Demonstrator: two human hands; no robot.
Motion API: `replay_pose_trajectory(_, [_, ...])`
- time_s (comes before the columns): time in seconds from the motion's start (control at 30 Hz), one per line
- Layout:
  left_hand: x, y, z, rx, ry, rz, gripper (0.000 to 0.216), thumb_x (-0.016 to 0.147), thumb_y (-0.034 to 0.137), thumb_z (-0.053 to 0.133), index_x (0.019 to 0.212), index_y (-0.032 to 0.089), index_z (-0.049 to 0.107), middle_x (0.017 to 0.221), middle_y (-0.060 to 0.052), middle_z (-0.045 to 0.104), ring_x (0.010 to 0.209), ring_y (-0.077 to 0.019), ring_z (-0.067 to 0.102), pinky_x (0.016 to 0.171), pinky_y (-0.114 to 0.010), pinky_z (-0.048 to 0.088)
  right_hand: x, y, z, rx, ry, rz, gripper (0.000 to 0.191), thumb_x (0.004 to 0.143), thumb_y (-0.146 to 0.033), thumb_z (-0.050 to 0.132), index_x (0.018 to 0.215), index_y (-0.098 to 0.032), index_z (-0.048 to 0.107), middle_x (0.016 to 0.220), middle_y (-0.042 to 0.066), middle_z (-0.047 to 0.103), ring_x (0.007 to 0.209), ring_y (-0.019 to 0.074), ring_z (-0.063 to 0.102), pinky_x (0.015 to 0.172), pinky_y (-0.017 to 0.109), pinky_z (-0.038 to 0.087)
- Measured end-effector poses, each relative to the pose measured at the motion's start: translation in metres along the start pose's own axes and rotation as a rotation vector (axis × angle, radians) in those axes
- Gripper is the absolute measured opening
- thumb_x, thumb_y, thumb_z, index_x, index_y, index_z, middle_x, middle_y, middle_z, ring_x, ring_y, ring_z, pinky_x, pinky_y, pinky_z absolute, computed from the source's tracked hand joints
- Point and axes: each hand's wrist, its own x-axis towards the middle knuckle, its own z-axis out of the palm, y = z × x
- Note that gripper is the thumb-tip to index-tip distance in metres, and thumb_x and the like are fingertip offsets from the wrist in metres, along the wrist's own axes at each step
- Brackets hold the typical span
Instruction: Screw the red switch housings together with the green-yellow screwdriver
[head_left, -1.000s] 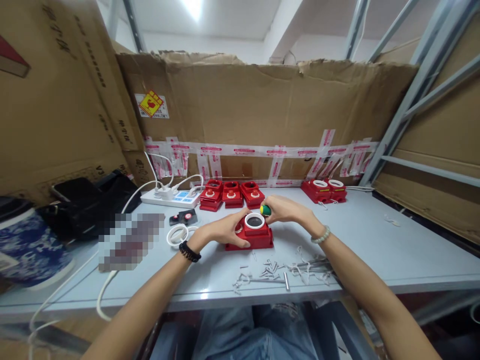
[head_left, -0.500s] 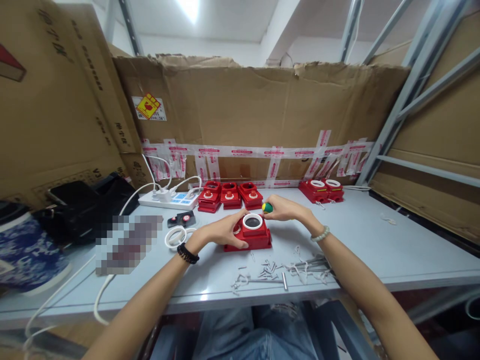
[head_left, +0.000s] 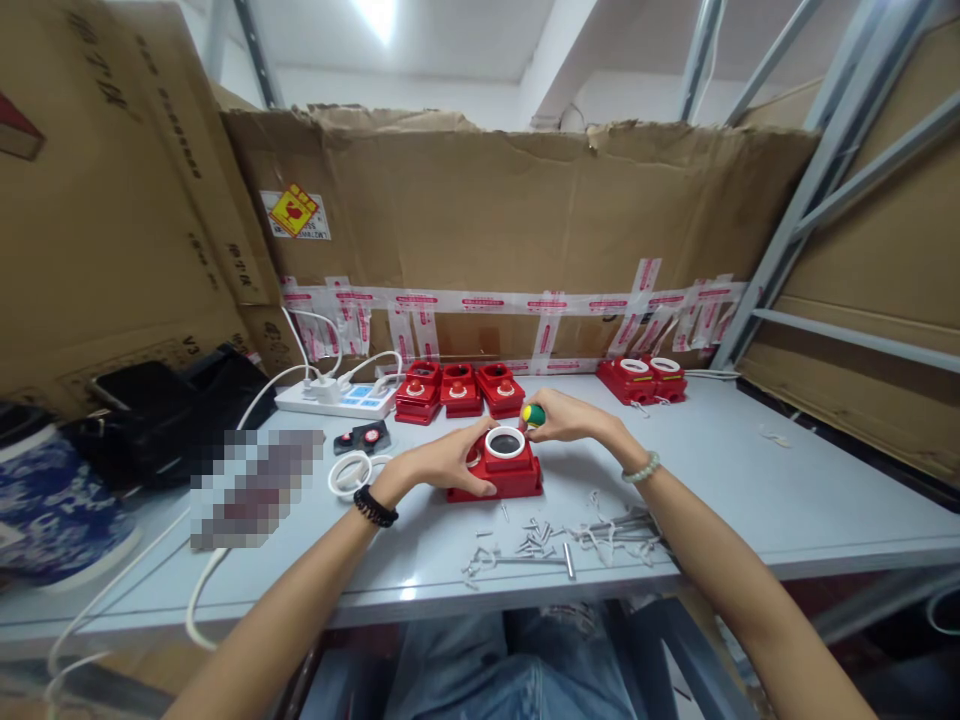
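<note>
Almost nothing is seen to have shifted over the last second: only a slight drift of view is noted, so the work is judged to be held at the same step. The red housing (head_left: 496, 467) rests on the worktop (head_left: 750, 480), steadied by the left hand (head_left: 442, 462), fingers curled against its near side. A green-yellow screwdriver handle (head_left: 533, 414) is pinched in the right hand (head_left: 568, 418), just beyond the housing. Loose screws (head_left: 540, 540) lie nearer than both.

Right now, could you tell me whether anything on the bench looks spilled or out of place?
Yes: small metal screws lie scattered loose on the table, just in front of the red housing both hands steady.
</note>
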Motion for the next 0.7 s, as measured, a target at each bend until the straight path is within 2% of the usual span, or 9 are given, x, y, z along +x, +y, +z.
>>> replay_pose_trajectory(0.17, [0.0004,-0.0001,0.0002,0.005,-0.003,-0.005,0.072,0.062,0.034,0.074,0.124,0.02,0.04,0.118,-0.007,0.057,0.105,-0.0251,0.055,0.094,-0.035,0.041,0.0017,-0.0011,0.0007,-0.066,0.031,-0.12,0.009,0.063,-0.021,0.061,0.07,-0.015,0.06,0.06,-0.003,0.052,0.057,0.0089,0.039,0.052,0.021,0.031])
replay_pose_trajectory(0.43, [0.0,0.0027,-0.0009,-0.002,-0.01,-0.007,0.068,0.062,0.033,0.074,0.121,0.02,0.042,0.121,-0.007,0.056,0.106,-0.0251,0.055,0.093,-0.035,0.042,-0.0058,-0.0049,-0.0017,-0.048,0.043,0.011,0.013,0.067,-0.026,0.064,0.071,-0.013,0.063,0.059,-0.002,0.054,0.055,0.0085,0.039,0.052,0.021,0.029])
replay_pose_trajectory(0.7, [-0.0004,0.0049,-0.0013,-0.006,-0.012,-0.002,0.068,0.063,0.032,0.073,0.122,0.021,0.041,0.123,-0.006,0.054,0.108,-0.0249,0.053,0.094,-0.034,0.042,-0.0061,-0.0031,0.0001,-0.039,0.058,-0.037,0.011,0.065,-0.021,0.064,0.074,-0.014,0.065,0.061,-0.001,0.057,0.057,0.009,0.042,0.054,0.021,0.03])
